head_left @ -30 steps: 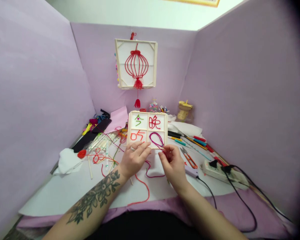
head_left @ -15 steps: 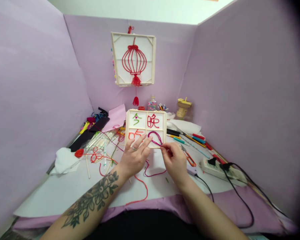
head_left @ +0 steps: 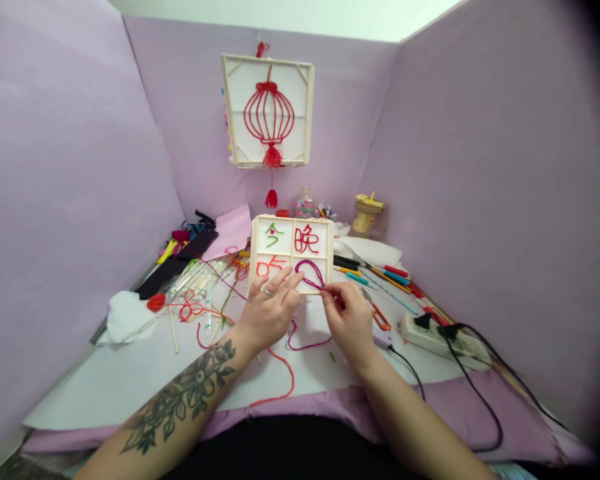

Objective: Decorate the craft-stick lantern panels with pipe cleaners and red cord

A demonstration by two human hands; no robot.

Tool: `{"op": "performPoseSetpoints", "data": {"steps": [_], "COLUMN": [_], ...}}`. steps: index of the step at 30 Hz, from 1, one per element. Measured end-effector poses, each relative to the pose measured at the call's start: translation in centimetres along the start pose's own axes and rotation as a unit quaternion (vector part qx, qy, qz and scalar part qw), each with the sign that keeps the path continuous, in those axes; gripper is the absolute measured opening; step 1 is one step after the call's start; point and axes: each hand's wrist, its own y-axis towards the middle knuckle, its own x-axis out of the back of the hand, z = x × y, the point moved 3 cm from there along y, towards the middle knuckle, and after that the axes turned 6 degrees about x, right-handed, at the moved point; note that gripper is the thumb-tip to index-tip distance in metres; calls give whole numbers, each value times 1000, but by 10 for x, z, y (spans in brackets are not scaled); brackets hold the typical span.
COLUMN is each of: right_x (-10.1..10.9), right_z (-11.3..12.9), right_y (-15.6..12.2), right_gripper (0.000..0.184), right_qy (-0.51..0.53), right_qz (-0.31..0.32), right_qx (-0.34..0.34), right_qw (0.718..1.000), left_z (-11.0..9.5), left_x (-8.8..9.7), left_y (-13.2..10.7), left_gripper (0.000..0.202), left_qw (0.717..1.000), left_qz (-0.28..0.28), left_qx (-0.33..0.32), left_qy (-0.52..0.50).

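A white four-cell framed board [head_left: 291, 227] with cord characters lies on the table before me. My left hand [head_left: 269, 309] lies flat on its lower left cell, fingers stretched out, a ring on one finger. My right hand [head_left: 349, 315] pinches a magenta cord [head_left: 309, 270] at the board's lower right corner. The cord forms a loop in the lower right cell and trails off the board beneath my hands. A red cord [head_left: 283, 373] lies loose on the table near my left wrist.
Orange-handled scissors [head_left: 379, 313], pens and pencils [head_left: 380, 275] and a white power strip [head_left: 443, 335] with black cables lie to the right. Sticks, red cord scraps and a white cloth [head_left: 126, 316] clutter the left. A framed red lantern picture [head_left: 269, 110] hangs on the back wall.
My left fingers slid further up onto the board's lower left cell. My right hand shifted slightly up and left with the cord. The view tilted down a little.
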Motion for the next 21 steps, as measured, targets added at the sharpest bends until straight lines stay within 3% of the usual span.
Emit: {"op": "performPoseSetpoints", "data": {"steps": [11, 15, 18, 21], "right_x": [1, 8, 5, -1], "right_z": [-2, 6, 14, 17], "right_y": [-1, -1, -2, -4], "right_gripper": [6, 16, 32, 41], "right_qy": [-6, -33, -25, -41], "right_qz": [-20, -65, -17, 13], "right_qx": [-5, 84, 155, 168], "right_qw": [1000, 994, 987, 985], "left_z": [0, 0, 0, 0], "left_x": [-1, -2, -2, -2], "left_y": [0, 0, -1, -1], "left_gripper": [9, 8, 9, 9], "left_qw": [1000, 1000, 1000, 1000], "left_qz": [4, 5, 3, -1], "left_qx": [1, 6, 6, 7], "left_qy": [-2, -7, -6, -3]}}
